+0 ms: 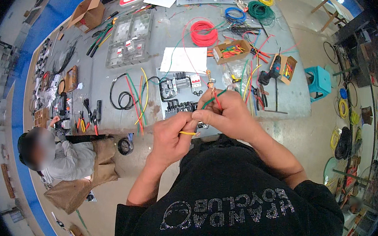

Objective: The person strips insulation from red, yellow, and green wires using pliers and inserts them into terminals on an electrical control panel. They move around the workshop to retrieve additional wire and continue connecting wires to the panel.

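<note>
Above the near edge of the bench my two hands meet, fingers pinched together. My left hand (172, 135) is closed, with a short length of yellow wire (188, 133) across its fingers. My right hand (228, 115) is closed on green wire (208, 103) and red wire (217, 99), whose ends stick out past the fingers. What the fingertips pinch where they meet is hidden. Behind them lies a mounting plate with black and white electrical parts (169, 88), partly covered by my hands. Cut green, red and yellow wires (143, 97) lie left of the plate.
A cordless drill (274, 71), pliers (259, 97) and a cardboard box of coloured pieces (231, 52) are on the right. A red wire coil (204, 33) and white paper (185, 59) lie farther back. A clear enclosure (130, 40) stands left; another person (70, 156) sits lower left.
</note>
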`<state>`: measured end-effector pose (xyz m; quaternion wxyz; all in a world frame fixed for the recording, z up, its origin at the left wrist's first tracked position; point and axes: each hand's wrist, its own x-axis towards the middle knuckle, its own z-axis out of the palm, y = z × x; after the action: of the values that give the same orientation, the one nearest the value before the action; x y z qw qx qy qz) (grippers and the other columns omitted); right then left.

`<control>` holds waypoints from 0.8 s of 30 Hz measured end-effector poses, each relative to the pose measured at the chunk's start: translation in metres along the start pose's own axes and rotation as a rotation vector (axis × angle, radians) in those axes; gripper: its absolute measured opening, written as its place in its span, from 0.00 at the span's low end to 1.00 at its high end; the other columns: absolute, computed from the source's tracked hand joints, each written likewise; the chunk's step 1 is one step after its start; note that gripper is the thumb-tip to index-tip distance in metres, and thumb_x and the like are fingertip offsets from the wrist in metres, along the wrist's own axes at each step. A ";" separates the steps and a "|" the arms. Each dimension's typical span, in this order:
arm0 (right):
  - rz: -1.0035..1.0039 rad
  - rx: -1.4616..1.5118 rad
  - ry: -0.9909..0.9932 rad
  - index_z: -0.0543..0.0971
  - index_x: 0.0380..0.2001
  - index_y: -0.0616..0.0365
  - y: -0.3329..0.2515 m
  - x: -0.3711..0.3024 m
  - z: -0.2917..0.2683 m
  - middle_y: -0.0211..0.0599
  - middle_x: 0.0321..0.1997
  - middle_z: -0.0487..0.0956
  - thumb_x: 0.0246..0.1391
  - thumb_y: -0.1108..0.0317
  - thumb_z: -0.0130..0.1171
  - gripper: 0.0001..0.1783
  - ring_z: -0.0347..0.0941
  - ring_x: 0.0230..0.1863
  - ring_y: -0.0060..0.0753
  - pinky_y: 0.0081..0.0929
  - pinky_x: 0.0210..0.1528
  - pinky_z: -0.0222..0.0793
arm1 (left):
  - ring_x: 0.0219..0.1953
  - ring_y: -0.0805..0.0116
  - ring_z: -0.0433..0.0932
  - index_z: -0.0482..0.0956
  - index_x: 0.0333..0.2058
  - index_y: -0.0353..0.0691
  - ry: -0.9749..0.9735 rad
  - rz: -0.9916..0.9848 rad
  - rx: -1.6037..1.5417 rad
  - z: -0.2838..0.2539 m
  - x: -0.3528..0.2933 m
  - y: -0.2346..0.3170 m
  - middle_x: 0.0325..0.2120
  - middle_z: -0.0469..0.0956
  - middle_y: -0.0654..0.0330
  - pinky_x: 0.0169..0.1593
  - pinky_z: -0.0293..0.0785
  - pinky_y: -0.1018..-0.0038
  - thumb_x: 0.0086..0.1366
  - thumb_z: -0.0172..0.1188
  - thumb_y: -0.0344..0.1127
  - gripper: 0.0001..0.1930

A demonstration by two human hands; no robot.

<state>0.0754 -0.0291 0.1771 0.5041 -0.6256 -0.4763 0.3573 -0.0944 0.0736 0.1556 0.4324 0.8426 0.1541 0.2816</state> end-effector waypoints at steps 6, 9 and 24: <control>-0.238 -0.177 0.160 0.80 0.29 0.60 0.025 0.006 0.008 0.24 0.23 0.72 0.55 0.64 0.68 0.10 0.65 0.25 0.12 0.19 0.26 0.60 | 0.20 0.76 0.70 0.76 0.34 0.35 0.006 -0.180 -0.063 0.006 -0.002 -0.002 0.18 0.72 0.61 0.25 0.66 0.76 0.68 0.58 0.30 0.05; 0.110 0.176 0.047 0.80 0.30 0.59 0.037 0.011 0.000 0.20 0.25 0.73 0.57 0.64 0.67 0.10 0.65 0.26 0.11 0.19 0.26 0.60 | 0.22 0.81 0.68 0.76 0.35 0.35 -0.015 -0.268 -0.247 0.010 -0.003 -0.010 0.19 0.71 0.66 0.26 0.65 0.79 0.70 0.57 0.32 0.07; 0.164 0.112 0.019 0.80 0.29 0.60 0.049 0.005 -0.006 0.18 0.22 0.71 0.60 0.62 0.64 0.12 0.61 0.26 0.10 0.19 0.26 0.57 | 0.23 0.84 0.64 0.78 0.38 0.35 -0.122 -0.385 -0.502 0.025 -0.009 -0.027 0.20 0.69 0.70 0.27 0.61 0.82 0.72 0.55 0.34 0.08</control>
<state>0.0938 -0.0281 0.1306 0.5117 -0.6366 -0.3983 0.4174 -0.0869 0.0685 0.1188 0.6806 0.6803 0.2099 0.1730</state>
